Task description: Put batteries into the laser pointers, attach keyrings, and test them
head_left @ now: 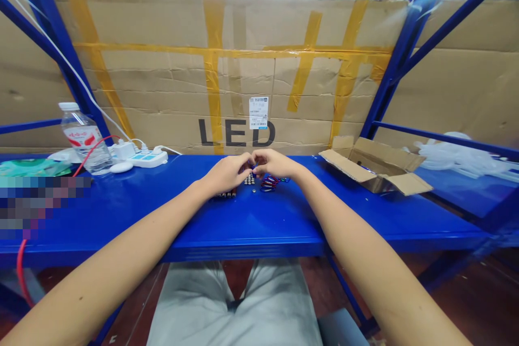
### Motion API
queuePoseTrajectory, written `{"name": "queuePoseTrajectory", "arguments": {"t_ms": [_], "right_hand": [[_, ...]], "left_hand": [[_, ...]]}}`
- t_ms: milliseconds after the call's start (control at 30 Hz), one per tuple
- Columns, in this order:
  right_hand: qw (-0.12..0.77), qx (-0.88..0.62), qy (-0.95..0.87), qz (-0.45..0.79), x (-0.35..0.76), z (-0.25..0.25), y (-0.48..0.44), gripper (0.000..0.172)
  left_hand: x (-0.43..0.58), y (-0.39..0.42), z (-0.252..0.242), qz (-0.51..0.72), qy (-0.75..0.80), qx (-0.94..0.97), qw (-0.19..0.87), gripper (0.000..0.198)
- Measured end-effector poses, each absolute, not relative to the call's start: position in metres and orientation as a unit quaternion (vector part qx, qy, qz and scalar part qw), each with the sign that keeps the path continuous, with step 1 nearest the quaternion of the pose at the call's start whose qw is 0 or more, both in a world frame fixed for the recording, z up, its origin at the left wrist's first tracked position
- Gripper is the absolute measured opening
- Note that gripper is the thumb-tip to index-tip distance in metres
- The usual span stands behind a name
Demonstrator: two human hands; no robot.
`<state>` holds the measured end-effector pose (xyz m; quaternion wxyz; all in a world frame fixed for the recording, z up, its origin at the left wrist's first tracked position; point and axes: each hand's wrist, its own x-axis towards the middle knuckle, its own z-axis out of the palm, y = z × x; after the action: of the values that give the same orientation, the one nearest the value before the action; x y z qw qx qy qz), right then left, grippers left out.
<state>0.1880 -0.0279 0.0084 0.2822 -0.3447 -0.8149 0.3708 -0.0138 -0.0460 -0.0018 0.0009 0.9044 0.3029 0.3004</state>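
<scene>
My left hand and my right hand meet above the blue table, fingertips pinched close together. A tiny dark piece shows between them, too small and covered to name. Just below the fingers lies a cluster of small silvery round pieces. One single silver disc sits apart, nearer to me. Beside my right hand is a small pile of red and dark looped pieces, perhaps wires. Partly hidden under my left hand is a row of small brownish, metallic-looking pieces.
An opened cardboard box stands to the right on the blue table. On the left are a water bottle, a white power strip and a red cable. A large taped carton forms the back wall between blue posts.
</scene>
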Motion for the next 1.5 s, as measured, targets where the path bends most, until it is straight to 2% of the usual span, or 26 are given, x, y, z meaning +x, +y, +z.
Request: {"name": "queuePoseTrajectory", "arguments": {"t_ms": [100, 200, 300, 467, 767, 1100, 1200, 1367, 1500], "right_hand": [[0.293, -0.374, -0.818, 0.323, 0.192, 0.012, -0.029, 0.020], [0.295, -0.402, -0.823, 0.273, 0.196, 0.015, -0.029, 0.020], [0.293, -0.415, -0.824, 0.249, 0.198, 0.015, -0.028, 0.019], [0.292, -0.419, -0.818, 0.264, 0.198, 0.012, -0.026, 0.019], [0.280, -0.414, -0.824, 0.267, 0.199, 0.009, -0.023, 0.017], [0.276, -0.416, -0.822, 0.275, 0.199, 0.009, -0.023, 0.017], [0.278, -0.413, -0.821, 0.279, 0.199, 0.007, -0.021, 0.017], [0.269, -0.404, -0.819, 0.307, 0.196, 0.006, -0.022, 0.018], [0.266, -0.388, -0.810, 0.349, 0.190, 0.007, -0.026, 0.016]], "left_hand": [[-0.013, -0.049, -0.002, 0.317, 0.319, 0.893, 0.018, 0.016], [-0.011, -0.055, -0.001, 0.231, 0.293, 0.928, -0.002, 0.007], [-0.006, -0.063, 0.000, 0.136, 0.253, 0.957, -0.044, 0.013], [0.000, -0.066, -0.004, 0.073, 0.240, 0.965, -0.082, 0.021], [-0.001, -0.055, -0.013, 0.083, 0.248, 0.965, -0.028, 0.021], [-0.002, -0.060, -0.006, 0.084, 0.289, 0.953, 0.032, 0.010], [-0.002, -0.059, -0.006, 0.129, 0.304, 0.944, 0.005, 0.011], [-0.008, -0.052, -0.001, 0.299, 0.362, 0.882, -0.024, 0.016], [-0.011, -0.048, -0.001, 0.351, 0.363, 0.863, -0.021, 0.016]]}}
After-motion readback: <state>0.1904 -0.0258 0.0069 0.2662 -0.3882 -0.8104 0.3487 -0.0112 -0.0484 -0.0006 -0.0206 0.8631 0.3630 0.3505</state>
